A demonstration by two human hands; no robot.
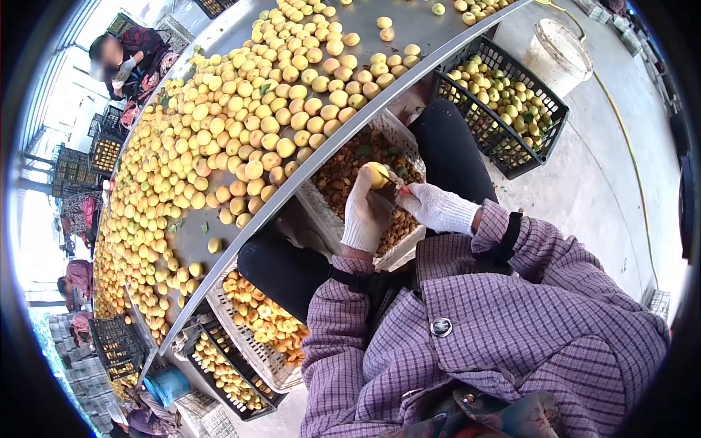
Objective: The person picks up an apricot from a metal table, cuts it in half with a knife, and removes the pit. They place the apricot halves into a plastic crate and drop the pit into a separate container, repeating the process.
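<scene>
My left hand [367, 210], in a white knitted glove, is closed around a yellow apricot [377, 175]. Close against that fruit, my gloved right hand [442, 208] grips a small knife with a red handle [404, 191]; its blade points toward the apricot. Both hands are over a pale plastic crate [328, 217] between my knees, which holds brown apricot pits [332, 175] and some green leaves. To the left of my knee, another pale crate [274, 376] contains halved orange apricots [266, 321].
A metal sorting table [196, 232] heaped with whole apricots [212, 124] runs along my front and left. Black crates of fruit [520, 166] [226, 365] stand at both sides. A white bucket [558, 55] is at the back right. Other people [142, 66] sit along the table's far side.
</scene>
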